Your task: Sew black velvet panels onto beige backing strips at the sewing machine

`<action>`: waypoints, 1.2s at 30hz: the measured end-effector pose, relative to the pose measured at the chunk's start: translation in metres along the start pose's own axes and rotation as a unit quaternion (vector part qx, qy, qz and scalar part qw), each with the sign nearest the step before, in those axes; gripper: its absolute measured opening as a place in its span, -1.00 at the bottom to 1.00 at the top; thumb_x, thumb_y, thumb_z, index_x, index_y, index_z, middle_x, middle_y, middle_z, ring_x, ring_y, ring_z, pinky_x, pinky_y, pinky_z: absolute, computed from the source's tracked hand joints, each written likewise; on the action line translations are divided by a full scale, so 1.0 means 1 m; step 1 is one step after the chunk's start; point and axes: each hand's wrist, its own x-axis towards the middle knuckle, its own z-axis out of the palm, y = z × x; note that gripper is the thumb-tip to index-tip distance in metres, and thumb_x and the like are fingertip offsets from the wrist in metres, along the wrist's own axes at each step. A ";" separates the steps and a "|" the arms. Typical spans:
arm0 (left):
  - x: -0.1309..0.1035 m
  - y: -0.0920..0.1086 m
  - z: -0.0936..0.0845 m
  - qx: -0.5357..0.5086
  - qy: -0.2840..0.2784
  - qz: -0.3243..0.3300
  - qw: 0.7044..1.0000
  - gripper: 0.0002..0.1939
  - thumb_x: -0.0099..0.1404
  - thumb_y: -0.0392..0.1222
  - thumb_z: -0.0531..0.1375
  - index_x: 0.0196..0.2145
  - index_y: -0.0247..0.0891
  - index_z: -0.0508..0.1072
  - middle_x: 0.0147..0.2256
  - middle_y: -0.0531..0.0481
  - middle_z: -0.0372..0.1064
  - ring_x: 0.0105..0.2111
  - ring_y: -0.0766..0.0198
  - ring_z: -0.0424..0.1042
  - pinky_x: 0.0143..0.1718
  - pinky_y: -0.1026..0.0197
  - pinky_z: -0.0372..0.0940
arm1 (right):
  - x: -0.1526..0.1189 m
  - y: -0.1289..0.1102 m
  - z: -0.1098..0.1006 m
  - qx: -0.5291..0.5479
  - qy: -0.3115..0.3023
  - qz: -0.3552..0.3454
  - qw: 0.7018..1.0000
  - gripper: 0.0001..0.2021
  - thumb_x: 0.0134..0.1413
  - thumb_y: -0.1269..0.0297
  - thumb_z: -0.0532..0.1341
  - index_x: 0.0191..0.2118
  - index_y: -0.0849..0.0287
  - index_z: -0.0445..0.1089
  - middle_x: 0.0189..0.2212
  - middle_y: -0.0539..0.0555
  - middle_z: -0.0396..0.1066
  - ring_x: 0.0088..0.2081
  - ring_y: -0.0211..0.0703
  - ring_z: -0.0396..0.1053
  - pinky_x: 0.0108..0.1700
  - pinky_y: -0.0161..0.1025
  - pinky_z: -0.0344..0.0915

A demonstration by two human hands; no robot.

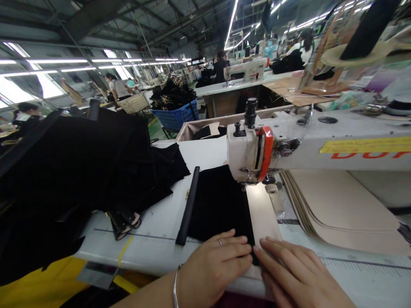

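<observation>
Flat on the counter [157,218] before you lies a black fabric panel [218,205], smooth and matte, a stiff dark bar [189,207] along its left edge. Against its right edge you have a plain beige strip [265,216], also flat, running lengthwise away from you.

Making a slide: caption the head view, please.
Left hand on black fabric, right hand on beige strip, at a sewing machine.

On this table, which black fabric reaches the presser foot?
The flat black panel, dark strip along its left edge, left hand on it. The black fabric heap lies farther left, apart from the presser foot.
</observation>
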 end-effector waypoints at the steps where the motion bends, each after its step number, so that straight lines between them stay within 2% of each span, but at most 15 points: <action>1: 0.002 -0.002 0.000 -0.002 0.001 -0.001 1.000 -0.73 0.45 -0.31 -0.02 0.02 -0.30 0.38 0.09 -0.01 0.37 0.19 0.30 0.23 0.33 0.16 -0.01 | -0.001 0.001 0.001 0.000 -0.003 0.000 1.000 -0.64 0.13 0.25 0.11 0.04 0.15 0.40 -0.05 0.10 0.48 -0.06 -0.10 0.45 -0.16 -0.22 0.44; 9: 0.016 -0.019 0.003 0.025 0.010 0.000 1.000 -0.70 0.47 -0.30 -0.06 -0.04 -0.30 0.42 0.05 -0.04 0.41 0.16 0.27 0.27 0.30 0.13 0.06 | -0.001 0.006 0.006 0.000 -0.015 0.006 1.000 -0.58 0.15 0.26 0.09 0.12 0.18 0.33 0.00 0.09 0.44 -0.04 -0.12 0.42 -0.13 -0.21 0.42; 16: 0.032 -0.034 0.002 0.065 0.016 0.001 0.998 -0.70 0.47 -0.30 -0.07 -0.03 -0.33 0.41 0.04 -0.06 0.41 0.13 0.23 0.31 0.25 0.13 0.15 | 0.005 0.009 0.018 0.030 -0.050 0.069 0.996 -0.57 0.17 0.24 0.14 0.16 0.11 0.27 0.01 0.07 0.40 -0.01 -0.07 0.34 -0.03 -0.07 0.32; 24: 0.048 -0.057 0.002 0.086 0.009 0.004 0.996 -0.74 0.41 -0.37 -0.01 -0.04 -0.35 0.41 0.02 -0.09 0.41 0.12 0.25 0.31 0.24 0.14 0.16 | 0.024 0.021 0.024 0.072 -0.081 0.129 0.986 -0.63 0.22 0.19 0.10 0.13 0.05 0.27 -0.07 0.05 0.39 -0.10 -0.06 0.31 -0.07 0.01 0.28; 32: 0.064 -0.083 0.003 0.105 0.019 -0.010 0.994 -0.80 0.36 -0.39 0.08 -0.10 -0.31 0.43 -0.02 -0.05 0.42 0.06 0.27 0.37 0.19 0.15 0.23 | 0.045 0.040 0.032 0.081 -0.114 0.130 0.982 -0.63 0.22 0.17 0.08 0.11 0.09 0.31 -0.08 0.11 0.37 -0.07 0.00 0.30 -0.03 0.05 0.28; 36: 0.072 -0.094 0.004 0.097 0.017 -0.031 0.995 -0.81 0.34 -0.41 0.11 -0.13 -0.30 0.44 -0.05 -0.05 0.43 0.03 0.27 0.38 0.14 0.18 0.28 | 0.052 0.050 0.038 0.071 -0.108 0.121 0.984 -0.62 0.23 0.16 0.06 0.11 0.13 0.33 -0.05 0.14 0.38 -0.04 0.02 0.30 -0.01 0.04 0.29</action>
